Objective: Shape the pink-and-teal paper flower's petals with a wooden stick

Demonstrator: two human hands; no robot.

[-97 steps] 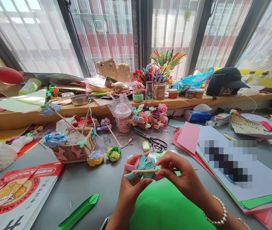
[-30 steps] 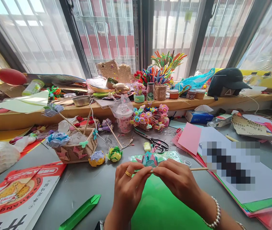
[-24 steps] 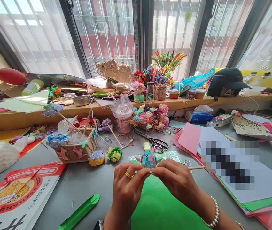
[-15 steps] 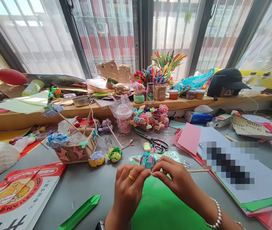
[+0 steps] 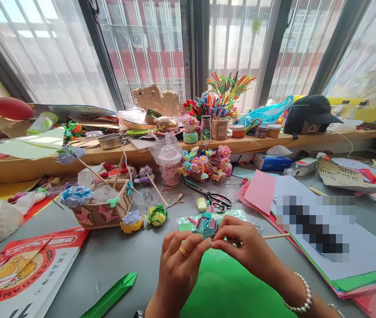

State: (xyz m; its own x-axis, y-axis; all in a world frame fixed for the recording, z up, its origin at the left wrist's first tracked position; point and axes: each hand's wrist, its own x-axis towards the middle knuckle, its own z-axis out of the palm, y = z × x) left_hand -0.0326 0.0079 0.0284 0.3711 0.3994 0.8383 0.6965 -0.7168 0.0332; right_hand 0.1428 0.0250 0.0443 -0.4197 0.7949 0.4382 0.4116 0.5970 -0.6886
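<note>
Your left hand (image 5: 179, 260) and right hand (image 5: 241, 245) both pinch shut on the paper flower (image 5: 205, 224), held just above the green sheet (image 5: 221, 287). Your right hand also seems to grip the thin stick (image 5: 275, 236). Squeeze too hard and the petals could squash. Scissors (image 5: 219, 201) lie near, behind.

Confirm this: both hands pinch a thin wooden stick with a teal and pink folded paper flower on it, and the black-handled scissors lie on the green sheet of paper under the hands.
One thing is wrong. In the head view the black-handled scissors lie on the bare grey tabletop, beyond the flower, not on the green sheet of paper. The rest holds: the left hand and right hand pinch the thin wooden stick carrying the teal and pink folded paper flower.
</note>
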